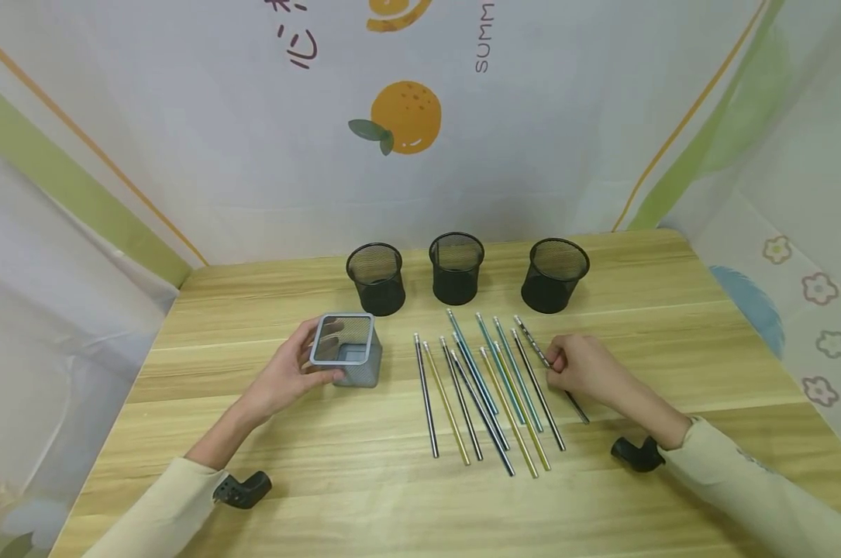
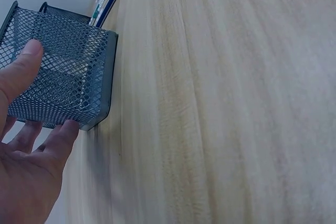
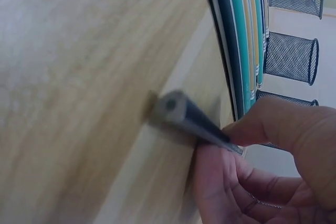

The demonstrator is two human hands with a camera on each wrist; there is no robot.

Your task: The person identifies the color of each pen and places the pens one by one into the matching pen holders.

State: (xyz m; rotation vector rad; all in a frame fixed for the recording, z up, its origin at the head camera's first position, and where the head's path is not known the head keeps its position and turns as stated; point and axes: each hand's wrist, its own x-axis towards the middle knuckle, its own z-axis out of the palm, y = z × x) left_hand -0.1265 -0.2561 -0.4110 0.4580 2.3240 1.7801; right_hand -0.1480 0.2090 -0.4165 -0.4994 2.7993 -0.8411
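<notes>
My left hand [image 1: 289, 380] grips a grey square mesh pen holder [image 1: 361, 372], thumb on the near side and fingers round the far side. In the left wrist view, the thumb and fingertips lie against the mesh of this pen holder [image 2: 65, 72]. To the right of the other pencils, my right hand [image 1: 591, 370] pinches a dark patterned pencil [image 1: 530, 338] between thumb and fingers. The right wrist view shows that pencil's unsharpened end [image 3: 176, 106] close to the tabletop. Several dark, yellow and teal pencils [image 1: 455, 399] lie between the hands, some crossing others.
Three round black mesh cups stand along the back of the wooden table [image 1: 308, 496]: a left cup [image 1: 381, 296], a middle cup [image 1: 455, 284] and a right cup [image 1: 549, 291]. Behind them hangs a white cloth [image 1: 253, 155] with a printed orange.
</notes>
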